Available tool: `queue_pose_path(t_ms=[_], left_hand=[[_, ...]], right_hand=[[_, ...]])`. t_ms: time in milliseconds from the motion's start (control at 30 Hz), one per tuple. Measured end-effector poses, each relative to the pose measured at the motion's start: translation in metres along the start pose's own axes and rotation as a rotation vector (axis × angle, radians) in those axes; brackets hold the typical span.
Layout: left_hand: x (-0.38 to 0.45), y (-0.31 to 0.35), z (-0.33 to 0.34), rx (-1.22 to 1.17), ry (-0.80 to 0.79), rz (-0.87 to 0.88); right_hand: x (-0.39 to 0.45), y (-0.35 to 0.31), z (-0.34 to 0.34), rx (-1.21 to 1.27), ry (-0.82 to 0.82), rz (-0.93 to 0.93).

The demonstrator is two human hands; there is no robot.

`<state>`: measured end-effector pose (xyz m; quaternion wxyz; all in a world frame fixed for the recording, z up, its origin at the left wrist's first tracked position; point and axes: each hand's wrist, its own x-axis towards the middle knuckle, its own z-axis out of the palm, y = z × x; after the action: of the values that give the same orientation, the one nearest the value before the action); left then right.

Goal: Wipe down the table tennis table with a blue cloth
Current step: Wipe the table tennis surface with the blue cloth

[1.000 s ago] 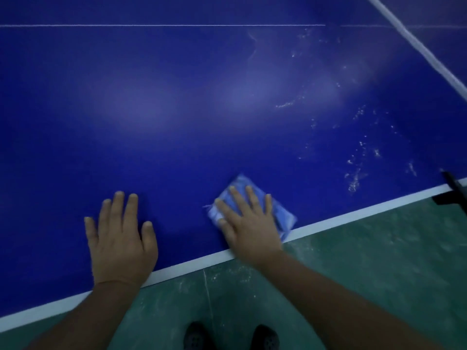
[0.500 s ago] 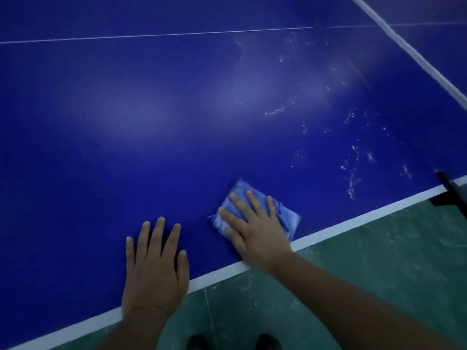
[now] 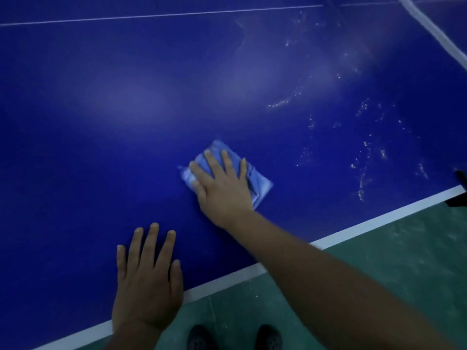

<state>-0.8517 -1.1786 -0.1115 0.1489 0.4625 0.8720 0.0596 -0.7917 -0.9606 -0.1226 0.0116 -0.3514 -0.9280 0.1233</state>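
Observation:
The dark blue table tennis table (image 3: 126, 122) fills most of the head view, with a white stripe along its near edge. A folded light blue cloth (image 3: 261, 184) lies flat on it, a little in from that edge. My right hand (image 3: 222, 188) presses down on the cloth with straight, spread fingers and covers most of it. My left hand (image 3: 147, 281) rests flat on the table by the near edge, fingers straight, holding nothing. White specks and smears (image 3: 364, 152) dot the surface to the right of the cloth.
The net's white top band (image 3: 429, 26) crosses the top right corner. A dark net clamp (image 3: 461, 188) sticks out at the right edge. Green floor (image 3: 391, 261) lies below the table edge, with my dark shoes (image 3: 202, 338) at the bottom.
My right hand has pushed the cloth away from the near edge, farther onto the table. My left hand has shifted right along the edge.

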Motion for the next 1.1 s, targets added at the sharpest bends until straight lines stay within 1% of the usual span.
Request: queue_pose_path(t_ms=[33, 67, 133, 200, 233, 267, 300, 333, 367, 400, 433, 467, 533, 567, 600, 633, 667, 733, 800, 833, 867, 900, 933, 967, 1000, 1033, 1100], left_hand=[[-0.001, 0.0, 0.0, 0.001, 0.003, 0.011], [-0.001, 0.0, -0.001, 0.003, 0.007, 0.02], [-0.002, 0.0, 0.0, 0.013, 0.008, 0.026], [-0.002, -0.001, 0.001, 0.016, -0.004, 0.02], [-0.001, -0.001, 0.0, 0.016, -0.004, 0.019], [-0.001, -0.001, -0.001, 0.014, 0.001, 0.021], [-0.001, 0.0, -0.002, 0.008, 0.01, 0.026], [-0.002, 0.001, -0.003, -0.002, 0.017, 0.025], [-0.002, 0.002, -0.003, -0.008, 0.024, 0.02], [-0.002, 0.003, -0.002, -0.002, 0.03, 0.018], [-0.002, 0.002, -0.001, 0.013, 0.031, 0.018], [-0.001, 0.001, -0.001, 0.026, 0.029, 0.016], [0.001, 0.0, 0.001, 0.045, 0.034, 0.005], [0.001, 0.0, 0.002, 0.057, 0.031, 0.002], [0.001, 0.001, 0.001, 0.059, 0.021, 0.003], [0.0, 0.002, 0.0, 0.05, 0.012, 0.005], [0.0, 0.002, -0.002, 0.041, 0.009, 0.008], [-0.001, 0.003, -0.005, 0.031, 0.007, 0.009], [-0.002, 0.005, -0.006, 0.012, 0.009, 0.0], [-0.002, 0.004, -0.005, -0.001, 0.015, 0.004], [-0.002, 0.004, -0.005, -0.011, 0.023, 0.009], [-0.002, 0.004, -0.004, -0.015, 0.033, 0.014], [-0.003, 0.004, -0.003, -0.016, 0.042, 0.019], [-0.003, 0.004, -0.003, -0.018, 0.052, 0.024], [-0.004, 0.004, -0.002, -0.02, 0.062, 0.03], [-0.004, 0.004, -0.001, -0.022, 0.071, 0.032], [-0.004, 0.003, -0.001, -0.018, 0.079, 0.032]], right_hand=[[0.01, 0.021, -0.006, -0.037, -0.003, 0.044], [0.014, 0.051, -0.014, -0.095, 0.002, 0.143], [-0.001, 0.127, -0.035, -0.163, 0.022, 0.47], [-0.04, 0.194, -0.06, -0.052, 0.077, 0.871], [-0.059, 0.212, -0.069, 0.024, 0.097, 1.028], [-0.073, 0.217, -0.073, 0.056, 0.102, 1.127], [-0.081, 0.21, -0.07, 0.069, 0.113, 1.183], [-0.082, 0.194, -0.061, 0.047, 0.126, 1.18], [-0.079, 0.171, -0.05, 0.01, 0.129, 1.117], [-0.074, 0.141, -0.038, -0.037, 0.116, 0.999], [-0.069, 0.106, -0.027, -0.072, 0.111, 0.832], [-0.068, 0.07, -0.015, -0.087, 0.102, 0.626], [-0.082, 0.014, 0.006, -0.079, 0.034, 0.164], [-0.091, 0.006, 0.009, -0.071, 0.0, 0.008], [-0.094, 0.018, 0.006, -0.068, -0.007, -0.068], [-0.095, 0.042, -0.001, -0.085, 0.007, -0.036], [-0.095, 0.074, -0.011, -0.111, 0.018, 0.098], [-0.102, 0.15, -0.034, -0.158, 0.037, 0.478], [-0.108, 0.209, -0.058, -0.077, 0.032, 0.825], [-0.108, 0.22, -0.067, -0.009, 0.049, 0.941], [-0.103, 0.221, -0.069, 0.037, 0.072, 1.011], [-0.096, 0.212, -0.065, 0.045, 0.086, 1.031], [-0.089, 0.195, -0.059, 0.022, 0.076, 0.989], [-0.085, 0.172, -0.049, -0.019, 0.061, 0.878], [-0.086, 0.144, -0.038, -0.062, 0.067, 0.701], [-0.094, 0.114, -0.026, -0.092, 0.07, 0.477], [-0.13, 0.068, -0.003, -0.156, -0.005, 0.025]])
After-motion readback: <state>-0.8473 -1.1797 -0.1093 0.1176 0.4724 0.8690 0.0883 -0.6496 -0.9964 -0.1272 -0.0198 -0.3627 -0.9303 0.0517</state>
